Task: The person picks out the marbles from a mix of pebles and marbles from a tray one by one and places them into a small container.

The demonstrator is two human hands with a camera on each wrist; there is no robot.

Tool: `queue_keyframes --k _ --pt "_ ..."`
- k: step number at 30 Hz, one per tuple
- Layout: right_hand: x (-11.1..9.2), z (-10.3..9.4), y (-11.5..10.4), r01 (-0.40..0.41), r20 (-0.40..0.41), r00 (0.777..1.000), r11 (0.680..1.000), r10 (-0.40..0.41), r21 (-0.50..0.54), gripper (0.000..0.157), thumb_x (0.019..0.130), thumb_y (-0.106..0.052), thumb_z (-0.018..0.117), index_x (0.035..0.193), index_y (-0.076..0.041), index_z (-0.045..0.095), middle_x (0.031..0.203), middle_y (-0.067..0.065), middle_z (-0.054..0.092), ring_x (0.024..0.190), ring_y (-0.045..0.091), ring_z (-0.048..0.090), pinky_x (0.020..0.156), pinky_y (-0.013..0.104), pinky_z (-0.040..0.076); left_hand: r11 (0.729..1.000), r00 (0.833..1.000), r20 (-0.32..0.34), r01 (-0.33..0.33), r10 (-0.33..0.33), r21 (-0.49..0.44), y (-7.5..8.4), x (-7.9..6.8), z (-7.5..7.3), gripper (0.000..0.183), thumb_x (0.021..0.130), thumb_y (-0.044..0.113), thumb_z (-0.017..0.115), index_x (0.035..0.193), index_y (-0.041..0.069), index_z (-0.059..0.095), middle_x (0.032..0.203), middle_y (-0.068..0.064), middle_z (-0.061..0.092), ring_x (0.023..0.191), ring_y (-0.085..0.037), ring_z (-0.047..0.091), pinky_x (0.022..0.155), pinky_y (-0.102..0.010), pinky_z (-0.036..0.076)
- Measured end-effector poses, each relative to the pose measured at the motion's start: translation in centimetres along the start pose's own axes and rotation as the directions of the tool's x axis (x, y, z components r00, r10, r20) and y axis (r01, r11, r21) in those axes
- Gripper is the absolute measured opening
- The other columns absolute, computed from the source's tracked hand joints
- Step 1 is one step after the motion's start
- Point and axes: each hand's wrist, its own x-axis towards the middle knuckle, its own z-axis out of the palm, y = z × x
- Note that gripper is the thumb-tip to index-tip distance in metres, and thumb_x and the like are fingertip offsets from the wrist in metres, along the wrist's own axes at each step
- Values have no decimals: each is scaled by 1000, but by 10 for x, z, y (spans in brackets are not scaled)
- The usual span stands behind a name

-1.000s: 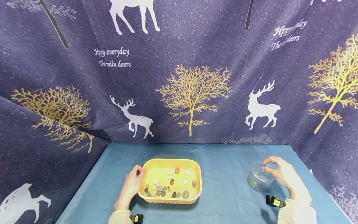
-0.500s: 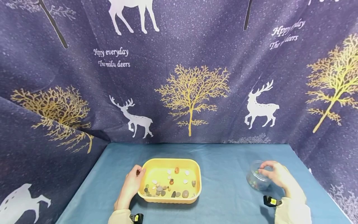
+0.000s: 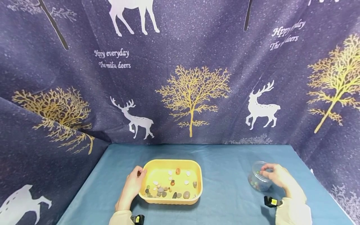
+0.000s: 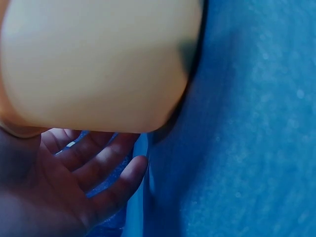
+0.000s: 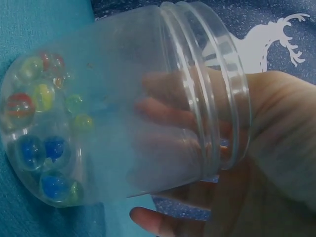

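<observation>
On the left, my left hand (image 3: 133,184) holds the end of a yellow plastic tub (image 3: 170,202), its thumb at the rim. The left wrist view shows its other fingers (image 4: 101,165) along the tub's outer wall, partly hidden by it. My right hand (image 3: 278,176) is at the mouth of a clear plastic jar (image 3: 260,184) on the right. Through the jar's wall, in the right wrist view, several fingers (image 5: 165,111) show at the mouth, with no marble visible between them. Several glass marbles lie at the jar's bottom, among them a blue marble (image 5: 54,185) and a red-striped marble (image 5: 20,104).
Smooth pebbles (image 3: 160,189) in grey, white and brown lie scattered in the tub. A blue cloth (image 3: 225,187) covers the table between tub and jar. Behind it hangs a dark curtain (image 3: 211,47) printed with deer and trees.
My right hand has moved left and lower, from above the jar with a blue marble at its fingertips to the jar's mouth. My left hand and the tub stay in place.
</observation>
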Motion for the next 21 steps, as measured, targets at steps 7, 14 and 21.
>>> queue_keyframes --k 7,14,21 --pt "-1 -3 -1 11 23 1000 1000 -11 7 30 93 -28 64 108 -2 70 113 27 64 109 52 54 85 60 43 1000 1000 7 11 -11 -4 0 1 0 21 103 28 53 95 8 51 81 -4 50 65 -17 47 59 -30 39" --pt "-6 -10 -6 17 -9 1000 1000 -17 -20 31 95 -27 62 111 -2 69 110 27 65 104 52 57 83 61 44 1000 1000 15 22 -22 3 -1 2 0 20 103 26 53 96 8 52 83 -5 52 68 -17 48 60 -30 40" --pt "-10 -21 -27 96 -354 929 994 -111 -60 20 94 -16 62 103 -1 69 94 21 69 84 42 65 71 55 47 1000 1000 8 19 -19 5 0 1 0 19 102 25 53 95 8 52 81 -5 51 66 -17 47 58 -30 39"
